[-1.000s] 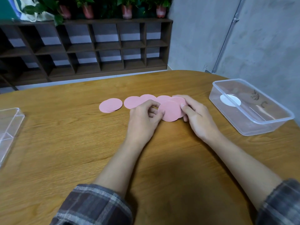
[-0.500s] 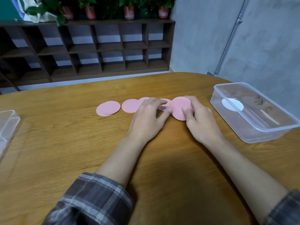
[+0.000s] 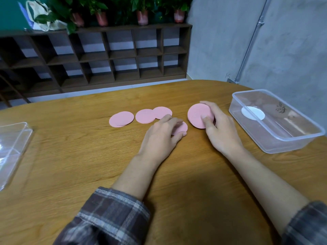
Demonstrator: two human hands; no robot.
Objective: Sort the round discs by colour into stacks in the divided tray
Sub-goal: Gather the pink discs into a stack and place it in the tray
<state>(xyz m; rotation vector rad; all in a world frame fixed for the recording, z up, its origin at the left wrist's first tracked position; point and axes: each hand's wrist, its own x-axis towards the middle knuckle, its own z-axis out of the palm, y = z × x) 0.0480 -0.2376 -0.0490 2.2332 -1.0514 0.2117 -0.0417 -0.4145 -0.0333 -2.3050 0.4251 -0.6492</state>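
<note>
Several pink discs lie in a row on the wooden table [image 3: 88, 165]. My right hand [image 3: 219, 128] holds a small stack of pink discs [image 3: 197, 115], tilted up off the table, thumb on its front and fingers curled behind. My left hand [image 3: 162, 137] lies over a single pink disc [image 3: 182, 127], fingers bent onto it. Further left are two overlapping pink discs [image 3: 150, 114] and another pair [image 3: 121, 119]. The clear divided tray [image 3: 14, 145] sits at the left edge, only partly in view.
A clear plastic tub [image 3: 283, 142] stands at the right with a white disc [image 3: 253, 113] lying in it. Beyond the table's far edge stands a dark cubby shelf [image 3: 106, 55] with potted plants on top.
My right hand has lifted the stack of pink discs and drawn it to the right, away from the row. My left hand has slid back onto one disc.
</note>
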